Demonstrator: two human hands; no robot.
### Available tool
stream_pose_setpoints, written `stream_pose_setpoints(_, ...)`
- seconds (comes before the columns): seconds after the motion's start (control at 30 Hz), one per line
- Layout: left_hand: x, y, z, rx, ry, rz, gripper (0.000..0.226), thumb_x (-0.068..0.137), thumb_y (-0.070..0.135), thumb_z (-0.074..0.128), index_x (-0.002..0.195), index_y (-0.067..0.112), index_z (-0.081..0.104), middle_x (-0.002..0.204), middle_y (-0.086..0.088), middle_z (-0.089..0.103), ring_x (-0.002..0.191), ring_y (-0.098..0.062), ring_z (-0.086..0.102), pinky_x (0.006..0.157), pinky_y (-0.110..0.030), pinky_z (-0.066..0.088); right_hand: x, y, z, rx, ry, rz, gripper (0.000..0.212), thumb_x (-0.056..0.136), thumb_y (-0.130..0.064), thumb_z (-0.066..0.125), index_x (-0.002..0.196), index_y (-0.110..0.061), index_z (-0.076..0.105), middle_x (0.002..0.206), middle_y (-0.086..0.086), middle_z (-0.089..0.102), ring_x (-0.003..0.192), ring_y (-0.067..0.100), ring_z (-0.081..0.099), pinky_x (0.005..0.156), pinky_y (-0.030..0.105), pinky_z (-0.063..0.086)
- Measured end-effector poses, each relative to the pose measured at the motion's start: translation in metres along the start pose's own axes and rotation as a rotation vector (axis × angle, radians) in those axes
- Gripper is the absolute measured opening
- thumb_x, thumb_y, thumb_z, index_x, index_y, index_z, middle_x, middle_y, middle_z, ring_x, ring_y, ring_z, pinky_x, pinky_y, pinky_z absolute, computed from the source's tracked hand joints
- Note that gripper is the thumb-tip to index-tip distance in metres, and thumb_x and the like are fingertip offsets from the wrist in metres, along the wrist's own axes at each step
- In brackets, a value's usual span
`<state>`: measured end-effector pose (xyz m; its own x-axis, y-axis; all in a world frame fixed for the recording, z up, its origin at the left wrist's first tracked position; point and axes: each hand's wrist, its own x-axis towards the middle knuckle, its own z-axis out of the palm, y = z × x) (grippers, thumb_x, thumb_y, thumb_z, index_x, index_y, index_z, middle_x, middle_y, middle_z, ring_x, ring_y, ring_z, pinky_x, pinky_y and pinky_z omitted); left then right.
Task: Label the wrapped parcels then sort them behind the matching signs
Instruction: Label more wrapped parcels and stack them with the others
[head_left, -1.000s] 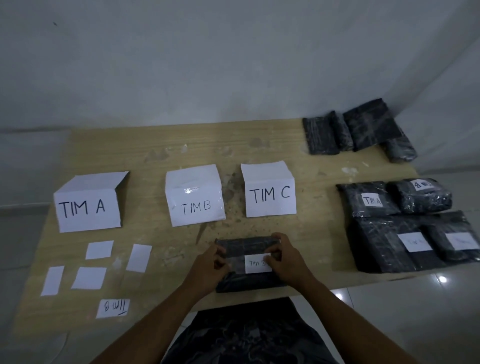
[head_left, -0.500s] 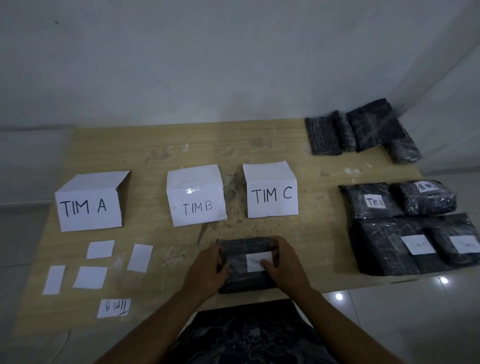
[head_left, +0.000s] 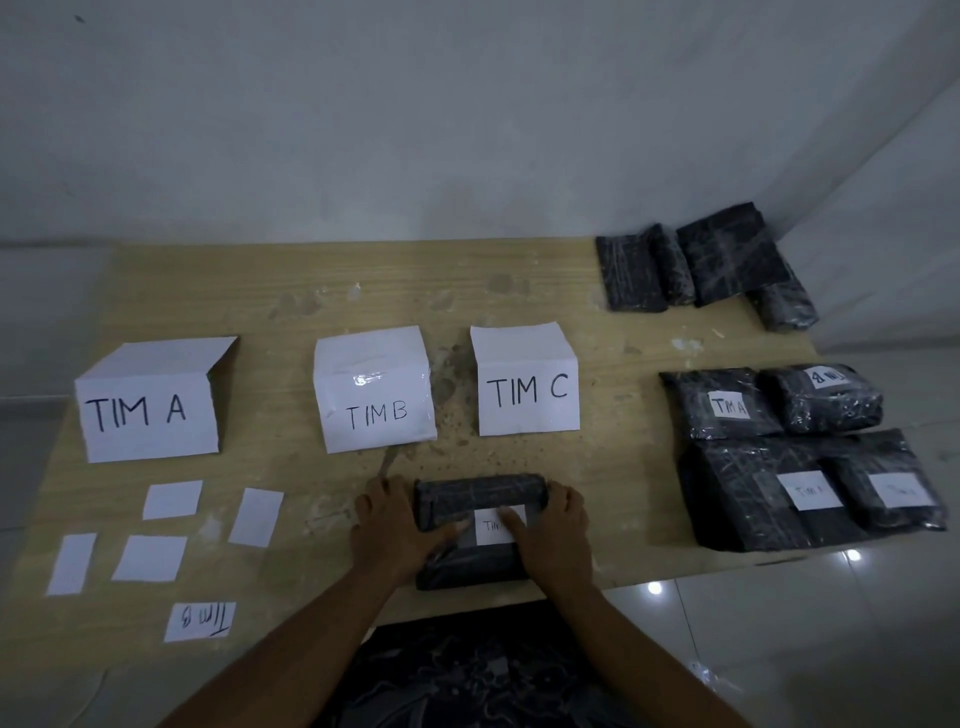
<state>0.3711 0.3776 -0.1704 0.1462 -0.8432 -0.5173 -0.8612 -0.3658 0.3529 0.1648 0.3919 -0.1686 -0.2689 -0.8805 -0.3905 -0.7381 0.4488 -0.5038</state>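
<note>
Now both hands are holding one black parcel (head_left: 478, 496) at the near edge of the table (head_left: 311, 291), in front of the TIM B sign (head_left: 374, 400) and the TIM C sign (head_left: 527, 387). The left hand (head_left: 387, 525) is gripping its left end and the right hand (head_left: 558, 530) its right end, while the thumbs are pressing the white label (head_left: 491, 525), probably to make it stick flat. No box or tray is showing; labelled parcels (head_left: 810, 488) are lying grouped at the right, apparently waiting for sorting.
</note>
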Motion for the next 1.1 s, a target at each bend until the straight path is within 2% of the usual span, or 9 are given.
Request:
stream_pose_setpoints(0.2, 0.002, -0.011, 0.008, -0.089, -0.069, 0.042, 0.086, 0.073, 0.081, 0.047, 0.139, 0.028, 0.035, 0.14, -0.006, 0.038, 0.13, -0.034, 0.034, 0.102, -0.047, 0.041, 0.006, 0.014, -0.006, -0.008, 0.038, -0.031, 0.033, 0.097, -0.043, 0.046, 0.109, -0.014, 0.057, 0.121, 0.002, 0.048, 0.088, 0.019, 0.059, 0.073, 0.035, 0.05)
stream_pose_setpoints(0.3, 0.003, -0.014, 0.007, -0.263, -0.083, 0.032, 0.054, 0.086, 0.065, 0.046, 0.126, 0.029, 0.049, 0.125, -0.004, 0.053, 0.116, -0.029, 0.052, 0.095, -0.046, 0.048, 0.007, 0.013, -0.007, 0.026, 0.045, -0.002, 0.03, 0.102, -0.031, 0.04, 0.107, -0.009, 0.059, 0.116, 0.007, 0.054, 0.084, 0.015, 0.053, 0.073, 0.03, 0.044)
stream_pose_setpoints(0.37, 0.002, -0.012, 0.001, -0.332, -0.086, 0.04, 0.039, 0.09, 0.057, 0.048, 0.113, 0.026, 0.054, 0.107, 0.001, 0.061, 0.099, -0.023, 0.061, 0.085, -0.04, 0.053, 0.006, 0.015, -0.009, 0.039, 0.016, 0.002, 0.03, 0.101, -0.036, 0.041, 0.102, -0.012, 0.059, 0.106, 0.005, 0.056, 0.082, 0.012, 0.051, 0.071, 0.028, 0.041)
stream_pose_setpoints(0.47, -0.004, -0.007, -0.004, -0.361, -0.104, -0.018, 0.048, 0.085, 0.064, 0.051, 0.106, 0.021, 0.054, 0.097, 0.004, 0.062, 0.088, -0.017, 0.063, 0.072, -0.031, 0.051, 0.004, 0.02, -0.011, 0.042, -0.051, -0.029, 0.032, 0.095, -0.048, 0.047, 0.101, -0.018, 0.057, 0.096, -0.004, 0.054, 0.085, 0.013, 0.055, 0.071, 0.027, 0.042)
stream_pose_setpoints(0.67, -0.008, 0.016, -0.004, -0.516, -0.108, -0.032, 0.043, 0.084, 0.053, 0.062, 0.102, 0.015, 0.053, 0.096, -0.003, 0.061, 0.08, -0.016, 0.06, 0.06, -0.024, 0.044, 0.003, 0.025, -0.03, 0.156, 0.01, -0.063, 0.026, 0.102, -0.025, 0.04, 0.114, -0.013, 0.06, 0.098, -0.002, 0.055, 0.095, 0.015, 0.057, 0.072, 0.019, 0.037)
stream_pose_setpoints(0.77, -0.008, 0.043, -0.006, -0.625, -0.08, 0.011, 0.042, 0.082, 0.055, 0.062, 0.096, 0.015, 0.057, 0.09, 0.0, 0.064, 0.08, -0.012, 0.062, 0.063, -0.023, 0.048, 0.005, 0.023, -0.06, 0.279, 0.142, -0.073, 0.026, 0.099, -0.029, 0.046, 0.119, -0.016, 0.057, 0.104, -0.006, 0.06, 0.092, 0.006, 0.056, 0.076, 0.02, 0.046)
stream_pose_setpoints(0.87, -0.005, 0.082, -0.008, -0.687, -0.065, 0.084, 0.038, 0.084, 0.053, 0.06, 0.088, 0.016, 0.061, 0.086, -0.001, 0.067, 0.08, -0.013, 0.065, 0.065, -0.025, 0.051, 0.008, 0.023, -0.101, 0.416, 0.27, -0.101, 0.014, 0.096, -0.026, 0.054, 0.107, -0.019, 0.057, 0.095, -0.011, 0.061, 0.087, 0.001, 0.058, 0.072, 0.019, 0.051)
stream_pose_setpoints(0.97, 0.001, 0.125, -0.009, -0.737, -0.058, 0.117, 0.031, 0.089, 0.048, 0.057, 0.095, 0.018, 0.06, 0.089, -0.002, 0.067, 0.081, -0.014, 0.066, 0.071, -0.035, 0.058, 0.021, 0.033, -0.14, 0.431, 0.349, -0.101, 0.009, 0.094, -0.025, 0.058, 0.102, -0.023, 0.056, 0.089, -0.005, 0.063, 0.083, 0.002, 0.06, 0.064, 0.008, 0.044)
stream_pose_setpoints(1.1, 0.008, 0.187, -0.008, -0.725, -0.132, 0.175, 0.029, 0.094, 0.043, 0.052, 0.1, 0.014, 0.054, 0.093, -0.008, 0.064, 0.08, -0.024, 0.066, 0.071, -0.04, 0.059, 0.048, 0.057, -0.185, 0.398, 0.378, -0.056, 0.013, 0.094, -0.028, 0.057, 0.107, -0.025, 0.058, 0.095, -0.006, 0.063, 0.087, 0.002, 0.057, 0.068, 0.012, 0.041)
